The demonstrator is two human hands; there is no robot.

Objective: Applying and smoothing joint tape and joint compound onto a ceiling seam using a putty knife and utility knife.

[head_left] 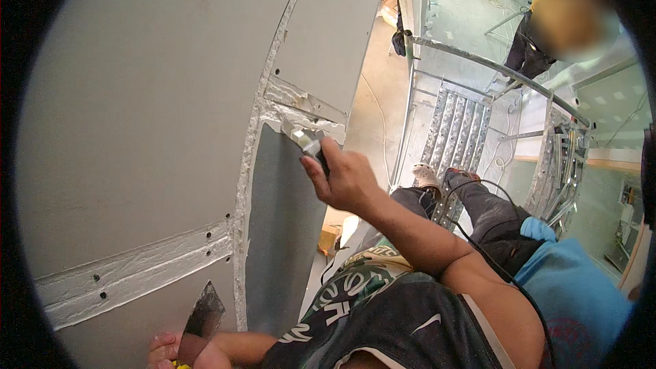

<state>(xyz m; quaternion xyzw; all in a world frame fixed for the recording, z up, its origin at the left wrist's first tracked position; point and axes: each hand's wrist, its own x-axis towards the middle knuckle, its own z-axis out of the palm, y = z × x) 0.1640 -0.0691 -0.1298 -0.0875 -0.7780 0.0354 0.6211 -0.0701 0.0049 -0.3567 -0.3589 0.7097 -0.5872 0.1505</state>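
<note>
My right hand (348,172) is closed around the dark handle of a putty knife (301,137). Its metal blade meets the wall at a white, rough filled strip (301,106) between two boards. Low on the left, my left hand (164,350) grips a second putty knife (207,307) with a pointed-looking metal blade and a bit of yellow at the handle. That blade stands in front of the grey wall board (150,109). Beneath the right-hand blade is a darker blue-grey panel (283,225), and a long white seam (240,232) runs along its edge.
Another filled strip (137,277) with dark screw heads crosses the wall. A perforated metal platform (454,123) lies under my feet, bordered by a metal railing (492,61). A person in a tan top (557,0) stands beyond it. A dark cable (478,246) runs beside me; blue cloth (581,287) hangs at right.
</note>
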